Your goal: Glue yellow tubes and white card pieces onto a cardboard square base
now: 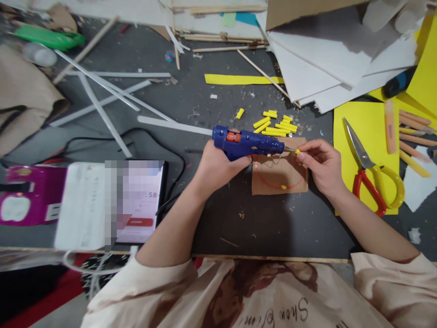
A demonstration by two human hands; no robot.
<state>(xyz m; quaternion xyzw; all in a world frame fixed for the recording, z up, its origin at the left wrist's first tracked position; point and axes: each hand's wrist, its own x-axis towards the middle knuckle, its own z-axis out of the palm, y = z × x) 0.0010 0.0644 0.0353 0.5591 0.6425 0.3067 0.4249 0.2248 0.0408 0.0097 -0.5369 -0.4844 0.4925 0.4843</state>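
Observation:
My left hand (218, 166) is wrapped round the grip of a blue hot glue gun (251, 142), with a long white glue stick (174, 125) sticking out of its back. Between finger and thumb, my right hand (319, 161) pinches a small yellow paper roll (298, 151) right at the gun's nozzle. Under the nozzle lies a square of brown cardboard (261, 186) with a red circle drawn on it. One small yellow piece (283, 187) sits on the circle's lower edge. Just beyond the gun, several yellow paper rolls (275, 132) lie in a loose pile.
Scissors (367, 168) with red and yellow handles rest on yellow paper (344, 136) at the right. A phone (143, 200) and a white power bank (82, 205) lie at the left. Glue sticks (102, 114) and a black cable (102, 138) spread behind them; white sheets (317, 59) stack at the back right.

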